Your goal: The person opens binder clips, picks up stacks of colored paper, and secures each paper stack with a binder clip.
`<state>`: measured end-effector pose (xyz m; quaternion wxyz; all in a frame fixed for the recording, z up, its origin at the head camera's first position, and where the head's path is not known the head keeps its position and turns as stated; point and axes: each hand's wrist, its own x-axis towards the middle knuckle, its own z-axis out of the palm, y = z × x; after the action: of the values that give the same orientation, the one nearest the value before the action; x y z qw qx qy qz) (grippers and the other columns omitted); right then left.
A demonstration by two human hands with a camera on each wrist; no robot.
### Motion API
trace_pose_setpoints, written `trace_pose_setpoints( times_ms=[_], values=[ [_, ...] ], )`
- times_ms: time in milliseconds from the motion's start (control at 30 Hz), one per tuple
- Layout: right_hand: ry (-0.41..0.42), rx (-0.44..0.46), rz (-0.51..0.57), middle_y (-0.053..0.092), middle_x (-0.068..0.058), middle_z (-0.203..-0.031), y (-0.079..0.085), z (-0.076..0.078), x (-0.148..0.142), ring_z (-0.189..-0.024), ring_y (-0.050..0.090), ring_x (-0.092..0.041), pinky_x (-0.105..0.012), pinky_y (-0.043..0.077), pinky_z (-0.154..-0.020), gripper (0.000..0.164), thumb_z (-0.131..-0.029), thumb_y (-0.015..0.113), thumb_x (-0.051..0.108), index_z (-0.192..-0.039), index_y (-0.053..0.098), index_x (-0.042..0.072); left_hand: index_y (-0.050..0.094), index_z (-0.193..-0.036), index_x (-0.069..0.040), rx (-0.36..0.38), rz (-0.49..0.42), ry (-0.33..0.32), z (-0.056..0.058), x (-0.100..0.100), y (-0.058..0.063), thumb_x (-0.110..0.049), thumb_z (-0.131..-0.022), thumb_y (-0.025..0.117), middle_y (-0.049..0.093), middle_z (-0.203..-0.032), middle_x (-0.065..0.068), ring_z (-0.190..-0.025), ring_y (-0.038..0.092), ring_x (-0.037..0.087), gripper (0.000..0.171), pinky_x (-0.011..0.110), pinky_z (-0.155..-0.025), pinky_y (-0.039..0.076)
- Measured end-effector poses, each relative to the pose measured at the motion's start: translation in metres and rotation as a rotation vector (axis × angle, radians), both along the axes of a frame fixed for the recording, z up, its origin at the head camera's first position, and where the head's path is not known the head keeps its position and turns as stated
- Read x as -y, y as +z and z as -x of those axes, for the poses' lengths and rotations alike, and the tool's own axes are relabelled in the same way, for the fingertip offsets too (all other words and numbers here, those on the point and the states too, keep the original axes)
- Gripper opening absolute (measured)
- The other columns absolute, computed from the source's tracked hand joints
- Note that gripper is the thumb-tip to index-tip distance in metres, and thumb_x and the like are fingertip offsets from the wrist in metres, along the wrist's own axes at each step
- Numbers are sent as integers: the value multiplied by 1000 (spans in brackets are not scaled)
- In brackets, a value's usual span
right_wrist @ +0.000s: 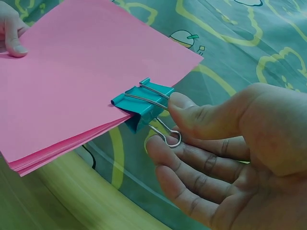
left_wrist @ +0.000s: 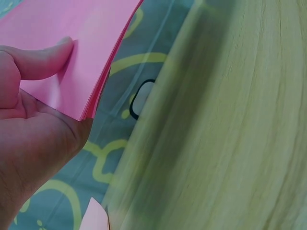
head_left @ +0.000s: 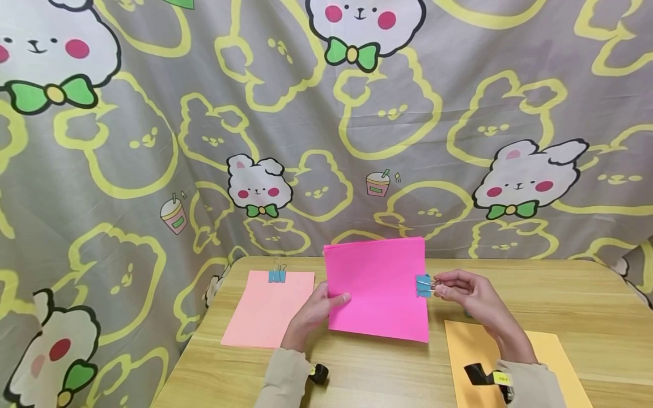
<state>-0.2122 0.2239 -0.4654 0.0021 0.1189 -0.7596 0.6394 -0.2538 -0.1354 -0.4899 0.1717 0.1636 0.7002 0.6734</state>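
Head view: we find the left hand (head_left: 313,309) pinching the magenta sheets (head_left: 377,283) above the table (head_left: 380,374), the right hand (head_left: 473,292) pinching the clip (head_left: 423,285) at their edge; a slack left grip could skew them.

Inspector: Your left hand (head_left: 311,314) grips; your left thumb (left_wrist: 43,63) lies nearly straight on top, the other fingers largely hidden.

Clerk: Your right hand (head_left: 473,290), then?

Inspector: Pinching. Your right thumb (right_wrist: 208,115) presses from above; your right fingers (right_wrist: 200,181) bend beneath it.

Clerk: And your arms?

Inspector: Your left forearm (head_left: 283,378) and right forearm (head_left: 535,385), both sleeved, reach forward and angle inward. Your hands are raised, well apart.
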Motion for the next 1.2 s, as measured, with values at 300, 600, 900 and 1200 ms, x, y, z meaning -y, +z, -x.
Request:
trace_pose_setpoints(
  times_ms=[300, 600, 900, 1200],
  values=[
    [4, -11, 4, 72, -15, -111, 0, 0, 1, -93, 73, -15, -27, 58, -78, 34, -100, 67, 7, -126, 61, -13, 58, -122, 8, 18, -24, -20, 0, -2, -1, -3, -101, 59, 72, -100, 8, -84, 71, 16, 23, 32, -78, 57],
    [5, -13, 17, 73, -9, -110, 0, -1, 1, -94, 73, -17, -28, 59, -78, 34, -100, 67, 8, -126, 61, -13, 58, -125, 8, 29, -10, -37, 2, -1, -2, -4, -101, 60, 72, -100, 7, -84, 71, 16, 27, 32, -78, 57],
    [10, -29, -16, 71, -16, -115, -1, -1, 3, -97, 73, -21, -27, 58, -79, 37, -99, 70, 11, -127, 62, -10, 57, -126, 7, 38, -22, -47, 0, 1, 1, -4, -101, 59, 72, -102, 8, -86, 72, 17, 27, 33, -79, 57],
    [15, 26, -21, 69, -19, -116, 1, -2, 1, -99, 72, -20, -29, 58, -82, 43, -99, 70, 16, -132, 59, -9, 57, -126, 6, 42, -10, -29, 0, 2, 1, -5, -101, 60, 73, -103, 7, -86, 72, 16, 27, 33, -80, 57]
  ],
)
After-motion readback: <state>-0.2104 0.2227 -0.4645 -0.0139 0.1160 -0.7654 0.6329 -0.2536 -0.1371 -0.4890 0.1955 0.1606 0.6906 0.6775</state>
